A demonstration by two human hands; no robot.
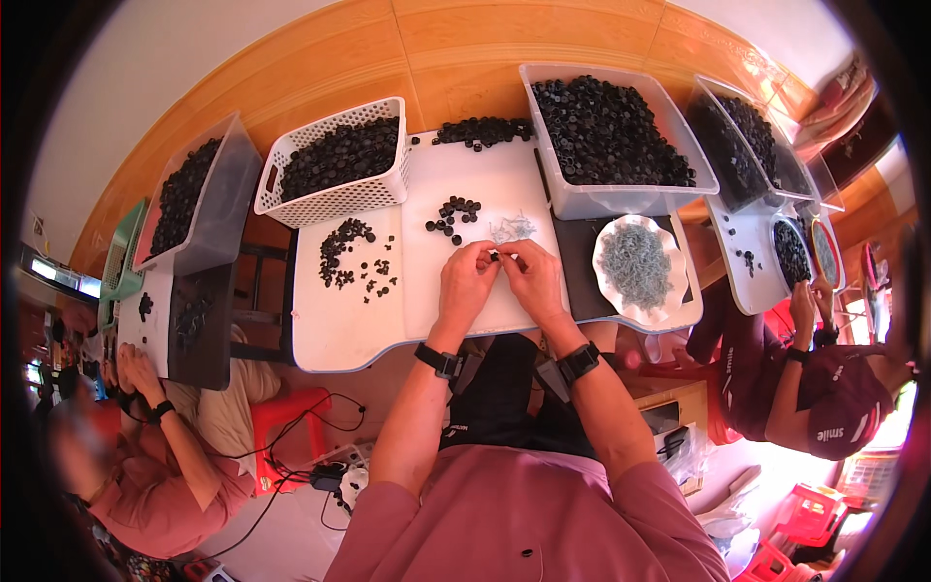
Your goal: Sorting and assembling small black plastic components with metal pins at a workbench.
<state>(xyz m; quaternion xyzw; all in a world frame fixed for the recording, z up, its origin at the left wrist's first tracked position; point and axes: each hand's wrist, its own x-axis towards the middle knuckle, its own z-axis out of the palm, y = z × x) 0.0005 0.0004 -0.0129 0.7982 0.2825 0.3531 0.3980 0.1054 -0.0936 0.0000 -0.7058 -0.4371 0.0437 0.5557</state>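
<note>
Two hands are being pressed together over the white table (339,335): a tiny black cap (494,256) is being pinched between the left hand (466,278) and right hand (532,276). Light, stiff and likely slippery, it is best gripped by its rim.

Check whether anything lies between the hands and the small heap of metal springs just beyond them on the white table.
Nothing visible does. The left hand and right hand pinch a small black part together, and the bare white table runs straight to the springs. The loose black caps sit off to the left.
</note>
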